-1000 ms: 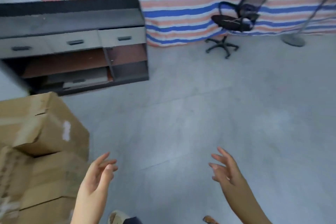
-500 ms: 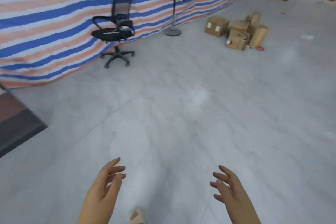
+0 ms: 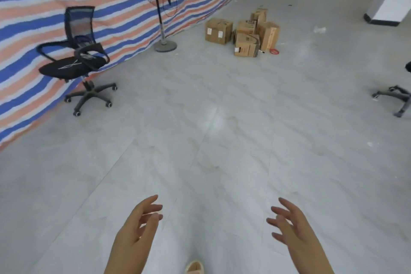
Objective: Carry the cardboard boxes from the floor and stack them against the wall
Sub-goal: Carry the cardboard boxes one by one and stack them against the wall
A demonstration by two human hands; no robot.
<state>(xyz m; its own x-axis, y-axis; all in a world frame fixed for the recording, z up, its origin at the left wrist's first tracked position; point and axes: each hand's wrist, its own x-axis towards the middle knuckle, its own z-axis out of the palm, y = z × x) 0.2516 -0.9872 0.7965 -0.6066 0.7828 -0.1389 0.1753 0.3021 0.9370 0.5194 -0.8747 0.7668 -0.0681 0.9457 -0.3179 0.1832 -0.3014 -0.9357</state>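
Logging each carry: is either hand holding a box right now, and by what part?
Nothing is held. The left hand and right hand are open; the cardboard boxes sit far ahead.

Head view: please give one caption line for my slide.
Empty hands, left and right, face cardboard boxes across the floor.

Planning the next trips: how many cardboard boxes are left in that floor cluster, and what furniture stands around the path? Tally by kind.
Cardboard boxes in the floor cluster: 5
Office chairs: 2, one whole, one only partly in view at the right edge
Standing fan: 1
Total: 8
Both hands, left and right, are empty.
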